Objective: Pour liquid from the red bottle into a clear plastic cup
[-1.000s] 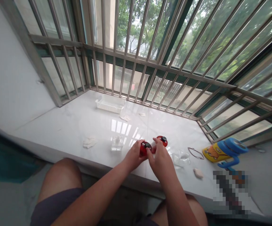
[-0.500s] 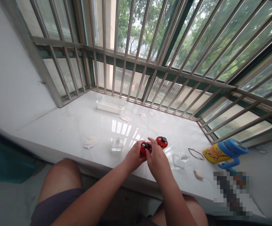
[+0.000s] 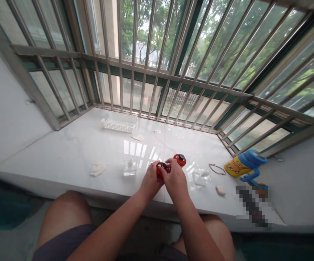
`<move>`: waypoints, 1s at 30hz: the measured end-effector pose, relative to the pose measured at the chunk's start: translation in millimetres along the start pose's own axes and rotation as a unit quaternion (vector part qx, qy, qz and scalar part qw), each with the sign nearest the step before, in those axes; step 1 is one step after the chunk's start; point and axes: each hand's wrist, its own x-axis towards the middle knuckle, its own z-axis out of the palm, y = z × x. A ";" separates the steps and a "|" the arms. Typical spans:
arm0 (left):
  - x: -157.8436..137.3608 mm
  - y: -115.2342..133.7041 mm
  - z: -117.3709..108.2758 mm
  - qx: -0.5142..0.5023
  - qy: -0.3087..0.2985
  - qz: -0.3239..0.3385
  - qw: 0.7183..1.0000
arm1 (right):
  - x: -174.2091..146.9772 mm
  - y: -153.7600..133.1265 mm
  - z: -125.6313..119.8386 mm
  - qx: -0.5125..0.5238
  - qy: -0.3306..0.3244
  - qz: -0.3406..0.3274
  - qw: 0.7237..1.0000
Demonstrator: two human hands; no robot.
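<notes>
We are recording a bare left hand (image 3: 150, 181) and right hand (image 3: 176, 181), with bare forearms (image 3: 116, 226) behind them. Below the left hand, we are wearing dark purplish-grey shorts (image 3: 64, 241), their hem ending short of a bare knee (image 3: 68, 206).

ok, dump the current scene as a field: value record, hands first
left_hand: left hand, grips red round item with dark top
right_hand: right hand, fingers on the same item
nearest_item: second red round item, on ledge just beyond right hand
left_of_hands: clear glass container; whitish scrap
right_of_hands: clear plastic, dark loop, beige lump, blue-and-yellow bottle
window_side: white basket
surface: glossy white ledge
unclear: pixelated patch, contents unreadable
</notes>
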 end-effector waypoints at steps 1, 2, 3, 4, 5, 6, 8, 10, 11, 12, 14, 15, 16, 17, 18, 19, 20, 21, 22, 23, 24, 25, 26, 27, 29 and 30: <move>-1.0 0.5 3.3 0.016 0.016 0.000 1.000 | -0.8 -1.7 0.7 -0.001 0.006 0.005 1.000; -2.2 1.5 6.9 0.033 0.033 -0.002 0.999 | -1.8 -3.4 1.4 -0.006 0.014 0.011 1.000; -3.5 3.0 10.6 0.052 0.049 -0.005 0.997 | -2.9 -4.9 2.1 -0.015 0.023 0.017 0.999; -5.2 4.7 14.1 0.070 0.062 -0.007 0.996 | -4.0 -6.3 2.7 -0.029 0.034 0.022 0.999; -7.4 6.7 17.4 0.086 0.071 -0.005 0.994 | -5.1 -7.3 3.0 -0.044 0.042 0.027 0.998; -10.2 8.8 20.0 0.099 0.075 -0.001 0.992 | -6.0 -7.9 2.8 -0.057 0.049 0.030 0.997; -17.3 12.6 22.8 0.108 0.066 0.017 0.992 | -7.1 -7.7 1.0 -0.067 0.055 0.035 0.996; -25.1 15.8 21.8 0.103 0.033 0.035 0.994 | -7.1 -5.4 -2.3 -0.054 0.055 0.040 0.996; -28.7 17.2 20.0 0.099 0.008 0.041 0.994 | -7.0 -3.5 -4.0 -0.045 0.056 0.043 0.997; -31.8 18.8 17.4 0.096 -0.020 0.046 0.994 | -6.9 -1.0 -5.3 -0.037 0.059 0.043 0.997; -36.3 22.8 10.2 0.093 -0.071 0.056 0.992 | -7.1 5.4 -5.9 -0.025 0.068 0.033 0.997; -37.6 25.5 5.4 0.092 -0.091 0.063 0.990 | -7.5 9.0 -4.8 -0.017 0.071 0.024 0.997; -38.3 28.7 -0.5 0.093 -0.105 0.072 0.988 | -8.1 12.8 -2.9 -0.007 0.070 0.015 0.997; -38.4 32.4 -7.5 0.097 -0.111 0.082 0.986 | -9.0 16.6 -0.5 0.006 0.067 0.009 0.998; -38.1 36.6 -15.9 0.103 -0.112 0.092 0.984 | -10.1 20.3 2.2 0.020 0.062 0.003 0.998; -37.3 41.1 -25.9 0.111 -0.106 0.103 0.983 | -11.4 23.8 4.7 0.035 0.056 -0.002 0.998; -36.1 45.7 -37.3 0.121 -0.092 0.113 0.982 | -13.0 27.1 6.6 0.047 0.050 -0.008 0.998; -34.4 49.9 -50.1 0.132 -0.069 0.123 0.981 | -14.9 30.4 7.6 0.057 0.047 -0.015 0.997; -32.3 53.5 -63.7 0.146 -0.039 0.134 0.979 | -17.2 33.6 7.2 0.062 0.045 -0.025 0.997; -29.6 56.0 -77.8 0.162 0.001 0.142 0.976 | -20.0 37.0 5.6 0.064 0.045 -0.035 0.996; -26.4 57.0 -91.7 0.182 0.045 0.146 0.971 | -23.2 40.5 2.5 0.064 0.047 -0.042 0.996; -22.8 56.3 -104.8 0.204 0.087 0.145 0.964 | -27.0 44.3 -2.0 0.062 0.052 -0.045 0.996; -18.8 53.5 -116.7 0.223 0.121 0.134 0.958 | -31.1 48.4 -7.9 0.059 0.058 -0.046 0.996; -14.5 48.6 -126.8 0.240 0.147 0.118 0.952 | -35.4 52.9 -15.0 0.055 0.066 -0.043 0.995; -6.0 32.9 -140.6 0.258 0.167 0.083 0.948 | -44.2 62.9 -32.3 0.037 0.088 -0.030 0.995; -2.0 22.8 -144.2 0.259 0.163 0.068 0.949 | -48.2 68.7 -42.2 0.023 0.102 -0.020 0.994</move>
